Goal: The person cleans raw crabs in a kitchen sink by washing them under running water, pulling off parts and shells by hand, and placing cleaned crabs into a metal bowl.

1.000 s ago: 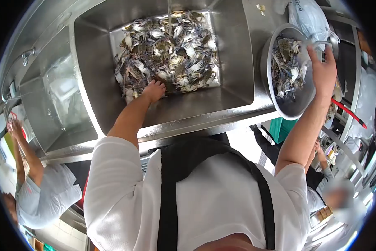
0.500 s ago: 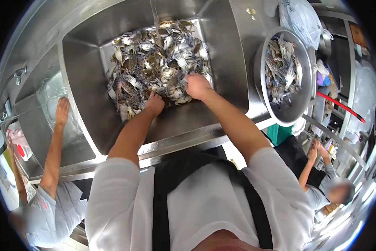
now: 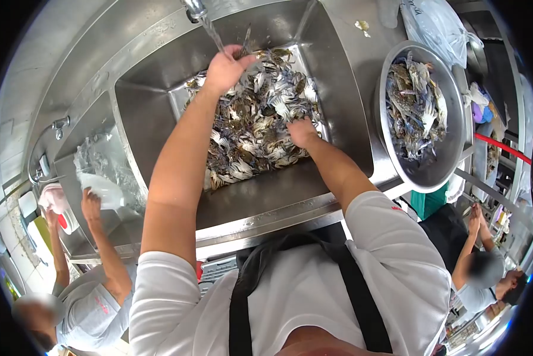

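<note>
A heap of raw crabs (image 3: 260, 118), grey-blue with white undersides, covers the floor of the deep steel sink (image 3: 160, 145). My left hand (image 3: 226, 70) is raised near the back of the sink, beside the falling water, with its fingers closed round a crab (image 3: 247, 37); a thin limb points upward from it and the rest is mostly hidden. At the right side of the heap, my right hand (image 3: 302, 132) reaches down among the crabs with bent fingers. Their tips are hidden, so what they grip does not show. Water runs from the tap (image 3: 194, 8) above.
A large steel bowl (image 3: 457, 139) with more crabs stands right of the sink, with a plastic bag (image 3: 435, 29) behind it. On the left, a co-worker's hand (image 3: 91, 204) is at the neighbouring basin, near clear plastic (image 3: 103, 160). Another person (image 3: 477, 273) is at lower right.
My left hand has gone from the near edge of the heap up to the water stream, now holding a crab. My right hand stays among the crabs. The view has shifted, bringing the tap into sight.
</note>
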A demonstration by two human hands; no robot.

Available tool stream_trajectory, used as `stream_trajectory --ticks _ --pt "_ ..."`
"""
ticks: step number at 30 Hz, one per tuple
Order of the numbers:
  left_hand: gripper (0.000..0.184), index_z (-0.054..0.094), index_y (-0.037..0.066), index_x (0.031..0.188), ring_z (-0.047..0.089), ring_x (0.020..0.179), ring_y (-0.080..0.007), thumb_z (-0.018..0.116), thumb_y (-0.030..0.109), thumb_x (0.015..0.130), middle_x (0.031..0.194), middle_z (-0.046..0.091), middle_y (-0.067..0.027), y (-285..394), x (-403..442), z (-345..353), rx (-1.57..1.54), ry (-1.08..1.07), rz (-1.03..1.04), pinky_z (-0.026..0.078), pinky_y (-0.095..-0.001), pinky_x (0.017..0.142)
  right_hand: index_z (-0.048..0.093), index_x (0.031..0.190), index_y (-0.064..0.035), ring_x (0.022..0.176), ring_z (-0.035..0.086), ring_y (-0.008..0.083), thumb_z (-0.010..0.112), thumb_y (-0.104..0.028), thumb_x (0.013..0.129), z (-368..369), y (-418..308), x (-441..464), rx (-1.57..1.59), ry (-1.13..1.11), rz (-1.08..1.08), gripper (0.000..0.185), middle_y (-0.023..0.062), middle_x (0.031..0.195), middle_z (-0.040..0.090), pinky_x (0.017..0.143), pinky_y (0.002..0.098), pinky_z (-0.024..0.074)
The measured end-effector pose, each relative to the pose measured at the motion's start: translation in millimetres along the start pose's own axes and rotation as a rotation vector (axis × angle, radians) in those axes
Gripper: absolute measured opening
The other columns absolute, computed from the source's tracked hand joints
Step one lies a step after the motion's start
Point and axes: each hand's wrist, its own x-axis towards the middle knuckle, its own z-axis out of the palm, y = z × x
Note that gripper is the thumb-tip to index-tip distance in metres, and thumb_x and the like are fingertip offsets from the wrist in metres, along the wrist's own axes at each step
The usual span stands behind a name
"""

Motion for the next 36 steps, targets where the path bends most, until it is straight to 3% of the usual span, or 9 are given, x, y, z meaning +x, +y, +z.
stream_trajectory --ticks 2,11,15,17,20,23,25,31,36 --pt "0.065 0.059 -0.003 0.124 0.063 0.114 -0.0302 0.076 0.042 0.080 0.119 0.066 -0.0211 19.2 5.0 -0.9 0.293 0.224 0.209 0.048 -0.0368 0.099 0.062 0.117 -0.0070 0.110 0.062 0.0331 0.058 -0.014 0.082 0.8 -0.6 3.3 0.110 -0.038 0.087 0.036 0.0147 0.111 0.066 0.096 0.0463 0.0456" --pt "0.060 0.062 -0.002 0.118 0.067 0.097 -0.0275 0.075 0.042 0.079 0.104 0.070 -0.0172 64.7 -21.0 -18.5 0.451 0.261 0.144 0.049 -0.0367 0.088 0.063 0.117 -0.0046 0.106 0.063 0.0371 0.064 -0.014 0.083 18.8 1.7 8.4 0.407 0.019 0.144 0.035 0.0224 0.118 0.063 0.089 0.0472 0.0519" --pt "0.054 0.061 -0.004 0.116 0.064 0.104 -0.0375 0.073 0.034 0.080 0.106 0.068 -0.0249 77.9 -50.5 -30.1 0.475 0.203 0.207 0.048 -0.0415 0.092 0.067 0.109 -0.0010 0.101 0.066 0.0342 0.064 -0.015 0.079 69.3 26.4 52.0 0.188 -0.053 0.094 0.033 0.0229 0.112 0.066 0.088 0.0459 0.0528" --pt "0.042 0.065 -0.003 0.108 0.066 0.096 -0.0318 0.071 0.027 0.079 0.097 0.069 -0.0211 77.6 -57.2 -38.3 0.410 0.110 0.056 0.048 -0.0377 0.087 0.067 0.105 0.0039 0.094 0.067 0.0332 0.067 -0.017 0.072 24.0 20.5 26.1 0.437 -0.012 0.202 0.038 0.0230 0.102 0.068 0.080 0.0446 0.0545" --pt "0.035 0.068 -0.002 0.103 0.065 0.090 -0.0235 0.069 0.024 0.081 0.093 0.069 -0.0145 67.9 -62.9 -44.1 0.173 0.082 -0.005 0.048 -0.0322 0.083 0.070 0.067 0.0007 0.062 0.065 0.0305 0.065 -0.018 0.077 -13.0 16.6 2.1 0.695 0.106 0.105 0.021 0.0148 0.069 0.067 0.056 0.0450 0.0503" --pt "0.034 0.068 -0.002 0.105 0.064 0.081 -0.0179 0.069 0.025 0.083 0.091 0.070 -0.0079 42.5 -55.4 -43.4 -0.170 0.057 0.058 0.049 -0.0289 0.075 0.066 0.079 -0.0002 0.065 0.064 0.0210 0.072 -0.023 0.081 -87.8 -12.5 -31.8 1.644 0.236 0.151 0.024 0.0093 0.066 0.065 0.058 0.0428 0.0496" --pt "0.031 0.067 -0.001 0.104 0.063 0.077 -0.0176 0.068 0.024 0.085 0.088 0.069 -0.0054 41.8 -60.8 -41.3 -0.326 0.058 0.007 0.049 -0.0309 0.071 0.061 0.113 -0.0015 0.074 0.062 0.0142 0.076 -0.028 0.082 -139.5 -34.1 -42.4 1.771 0.223 0.163 0.043 0.0037 0.087 0.065 0.067 0.0385 0.0502" --pt "0.025 0.060 0.001 0.099 0.060 0.060 -0.0170 0.072 0.015 0.084 0.078 0.064 -0.0069 21.0 -37.5 -35.0 -0.569 0.072 0.233 0.048 -0.0277 0.057 0.062 0.112 -0.0074 0.080 0.065 0.0181 0.056 -0.032 0.098 -237.9 -69.5 -43.3 2.148 0.101 -0.186 0.029 0.0033 0.094 0.066 0.067 0.0327 0.0524" --pt "0.028 0.059 0.001 0.109 0.060 0.069 -0.0147 0.071 0.013 0.087 0.083 0.066 -0.0065 69.5 -64.6 -56.7 -0.542 0.002 0.117 0.050 -0.0304 0.063 0.061 0.110 -0.0041 0.079 0.065 0.0216 0.053 -0.029 0.099 -262.0 -89.7 -19.5 2.088 0.219 -0.168 0.028 0.0076 0.092 0.065 0.072 0.0363 0.0560"
